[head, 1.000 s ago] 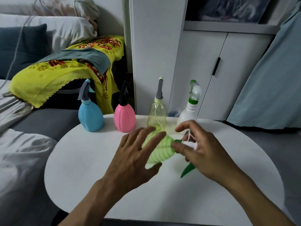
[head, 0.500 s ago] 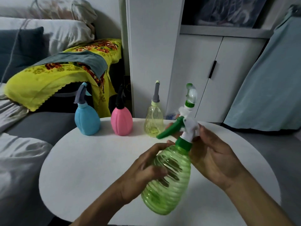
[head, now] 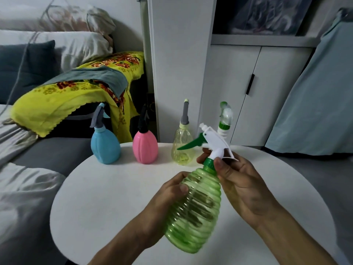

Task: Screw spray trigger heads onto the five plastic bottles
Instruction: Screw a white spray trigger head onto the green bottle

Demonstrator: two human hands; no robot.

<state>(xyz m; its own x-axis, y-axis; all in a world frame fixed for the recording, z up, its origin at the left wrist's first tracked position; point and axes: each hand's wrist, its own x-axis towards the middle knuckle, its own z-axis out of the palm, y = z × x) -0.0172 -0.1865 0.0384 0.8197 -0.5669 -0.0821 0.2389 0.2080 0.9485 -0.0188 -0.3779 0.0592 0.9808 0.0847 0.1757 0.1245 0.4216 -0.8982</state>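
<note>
My left hand point(head: 168, 196) grips the ribbed body of a clear green bottle point(head: 194, 209), held tilted above the round white table point(head: 114, 197). A white spray head with a green trigger point(head: 212, 142) sits on the bottle's green collar, and my right hand point(head: 238, 180) pinches that neck with thumb and fingers. At the table's far edge stand a blue bottle point(head: 105, 146), a pink bottle point(head: 145, 148), a pale yellow bottle point(head: 182, 146) and a white bottle point(head: 224, 121), each with a spray head on top. The white bottle's body is hidden behind the held spray head.
A grey sofa with white bedding point(head: 23, 188) runs along the left. A yellow flowered cloth point(head: 76, 92) drapes over something behind the table. White cabinet doors point(head: 238, 88) stand at the back and a pale blue cloth point(head: 315, 104) hangs at the right.
One second ago the green bottle lay on its side on the table under both hands. It has been lifted and tilted up, trigger pointing left, and my right hand's fingers have shifted on the neck.
</note>
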